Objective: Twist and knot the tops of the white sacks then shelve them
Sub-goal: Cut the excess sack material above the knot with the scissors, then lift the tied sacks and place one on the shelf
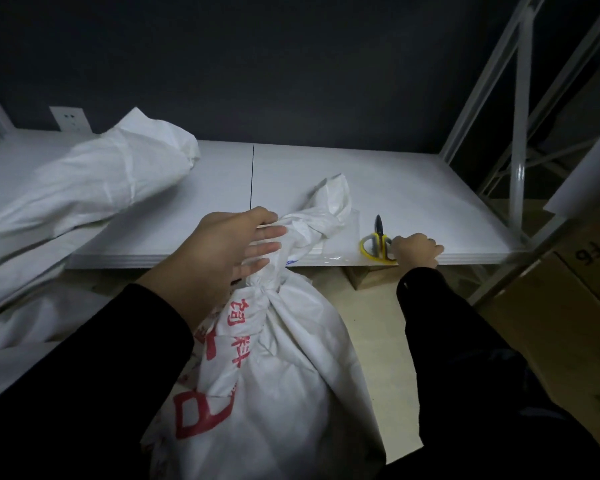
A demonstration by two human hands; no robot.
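Resting open with straight fingers, my left hand [222, 251] touches the twisted neck of the crinkly white woven-plastic sack with red printing [291, 375]. The sack stands on the floor between my arms, its knotted top draped onto the smooth white shelf board [413, 188]. My right hand [417, 251] is curled at the board's front edge against the yellow-handled steel scissors [376, 242]; whether it grips them I cannot tell. A second, plain white woven sack [101, 178] lies slumped on the board's left.

- White sack with red print [284, 375] stands on the floor, its twisted, knotted top [314, 227] leaning onto the shelf [413, 188] edge.
- Second white sack [94, 181] lies sideways on the shelf's left.
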